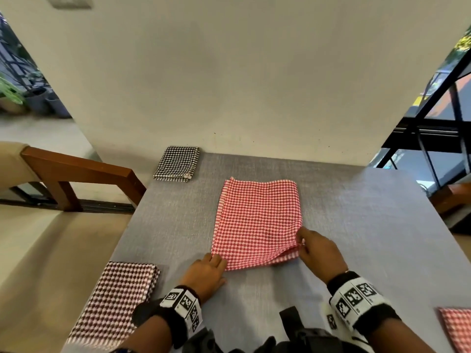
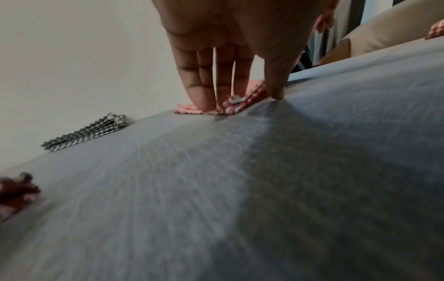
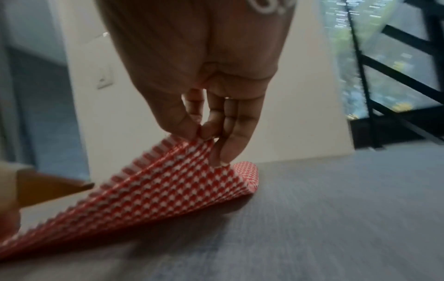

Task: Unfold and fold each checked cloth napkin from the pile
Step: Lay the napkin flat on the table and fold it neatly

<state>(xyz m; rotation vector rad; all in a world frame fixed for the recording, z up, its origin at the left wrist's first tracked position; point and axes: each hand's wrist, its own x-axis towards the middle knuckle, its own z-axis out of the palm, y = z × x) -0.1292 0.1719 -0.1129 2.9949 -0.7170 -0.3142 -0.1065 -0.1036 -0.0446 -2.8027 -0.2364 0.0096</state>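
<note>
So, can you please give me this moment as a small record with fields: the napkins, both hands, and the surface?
napkin in work: red checked napkin, flat, near right corner lifted
left hand: straight fingers press near left corner
right hand: pinches raised corner
other napkins: black checked napkin folded by wall; brown checked napkin near left
surface: grey table

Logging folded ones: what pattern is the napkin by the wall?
Black-and-white check; clearest in the head view.

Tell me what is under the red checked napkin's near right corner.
The right hand pinches that corner of the red checked napkin and lifts it; beneath shows only bare grey table. Under the flat part nothing can be seen.
</note>
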